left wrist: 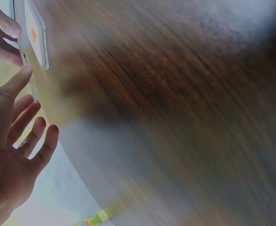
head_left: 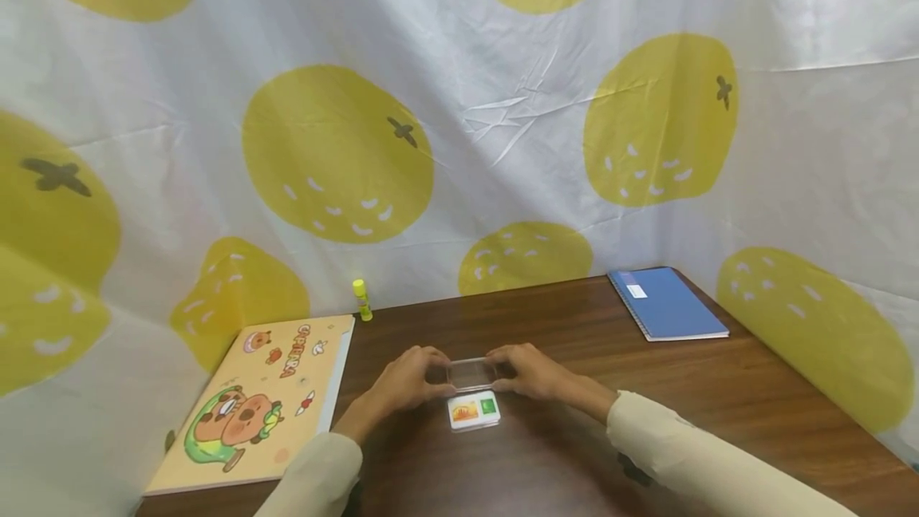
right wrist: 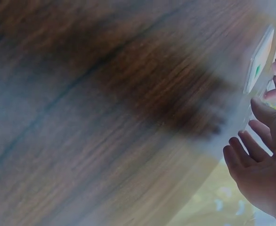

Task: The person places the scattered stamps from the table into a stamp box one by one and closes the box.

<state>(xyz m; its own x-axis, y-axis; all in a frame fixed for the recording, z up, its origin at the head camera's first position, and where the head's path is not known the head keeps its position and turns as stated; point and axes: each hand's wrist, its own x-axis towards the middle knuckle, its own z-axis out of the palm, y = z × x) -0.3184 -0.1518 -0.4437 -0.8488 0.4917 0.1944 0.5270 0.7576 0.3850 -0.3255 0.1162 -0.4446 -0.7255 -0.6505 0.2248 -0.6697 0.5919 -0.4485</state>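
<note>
A clear plastic box lid (head_left: 471, 374) is held between both hands above the table. At its left end my left hand (head_left: 411, 378) pinches it with thumb and forefinger. Its right end is gripped the same way by my right hand (head_left: 533, 372). In the left wrist view, the other fingers of the left hand (left wrist: 15, 127) are loosely bent. Just on the near side of the lid lies a small stack of white cards (head_left: 464, 413), apparently in a clear tray; the top one has an orange picture and a green square.
On the left lies a large cream folder (head_left: 287, 397) with cartoon capybaras. A yellow glue stick (head_left: 362, 300) stands upright at the table's back edge. A blue spiral notebook (head_left: 671, 303) is at the back right. A lemon-patterned curtain (head_left: 502, 142) hangs around the brown table (head_left: 574, 453).
</note>
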